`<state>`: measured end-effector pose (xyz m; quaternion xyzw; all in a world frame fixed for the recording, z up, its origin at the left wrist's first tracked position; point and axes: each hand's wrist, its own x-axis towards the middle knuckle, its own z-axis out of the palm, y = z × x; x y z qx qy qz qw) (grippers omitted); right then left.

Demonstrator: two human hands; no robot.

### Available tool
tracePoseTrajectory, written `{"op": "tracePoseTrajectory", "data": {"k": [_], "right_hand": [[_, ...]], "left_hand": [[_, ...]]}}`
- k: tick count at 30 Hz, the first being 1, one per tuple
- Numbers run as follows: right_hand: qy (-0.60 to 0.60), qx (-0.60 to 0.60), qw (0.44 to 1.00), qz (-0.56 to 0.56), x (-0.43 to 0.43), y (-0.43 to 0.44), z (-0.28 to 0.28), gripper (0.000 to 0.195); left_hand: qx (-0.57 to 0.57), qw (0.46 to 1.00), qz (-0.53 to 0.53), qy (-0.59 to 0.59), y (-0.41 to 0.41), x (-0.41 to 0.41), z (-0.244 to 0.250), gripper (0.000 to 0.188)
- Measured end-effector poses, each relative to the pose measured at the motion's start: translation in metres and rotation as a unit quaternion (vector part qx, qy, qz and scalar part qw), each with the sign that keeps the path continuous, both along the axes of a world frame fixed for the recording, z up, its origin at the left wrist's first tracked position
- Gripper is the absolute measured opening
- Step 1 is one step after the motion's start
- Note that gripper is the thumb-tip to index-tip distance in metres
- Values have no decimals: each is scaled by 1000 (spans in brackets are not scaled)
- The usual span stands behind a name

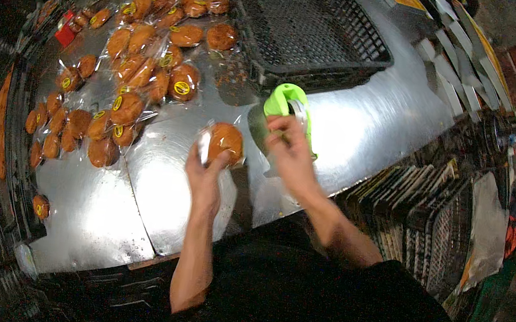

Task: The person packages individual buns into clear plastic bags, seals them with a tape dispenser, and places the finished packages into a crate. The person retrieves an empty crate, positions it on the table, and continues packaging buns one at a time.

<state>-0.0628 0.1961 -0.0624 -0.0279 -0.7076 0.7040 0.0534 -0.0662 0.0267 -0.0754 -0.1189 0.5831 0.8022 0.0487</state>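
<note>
My left hand (204, 173) grips a round brown bun in a clear plastic bag (227, 141), held over the metal table. At the bright green tape dispenser (287, 95), my right hand (291, 153) is blurred, its fingers bent in front of the pale roll. Whether those fingers pinch anything cannot be told. To the left, many bagged buns (128, 107) lie in a loose heap, several bearing round yellow stickers (182, 88). One stickered bun (41, 206) sits apart near the table's left edge.
A black plastic crate (319, 66) stands on the steel table (84, 216) beyond the dispenser. Crumbs (234, 79) lie beside it. Flat white and grey pieces (461, 65) pile up at the far right. Stacked dark crates (406, 219) stand below the right table edge.
</note>
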Motion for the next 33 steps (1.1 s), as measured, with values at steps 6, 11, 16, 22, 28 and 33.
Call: {"op": "tracePoseTrajectory", "data": {"k": [6,11,16,22,28,33], "right_hand": [[49,167,982,69,-103,-10,13,19],[-112,425,898,-16,-225,-104,-88,51],[-59,91,994,5,-210,-143,-77,71],[64,102,983,141,-27,-62,-20,63],[161,81,983,46,29,-3,48,18],[189,70,978,-50,71,-5,53,15]], "left_hand": [[58,993,-102,-27,55,-43,-32,42],[161,982,-31,-93,39,-28,-22,42],[-9,992,94,-89,-26,2,-30,41],[-38,988,125,-78,-60,0,5,45],[-319,901,88,282,12,30,46,34],[-225,960,54,159,-6,73,79,32]]}}
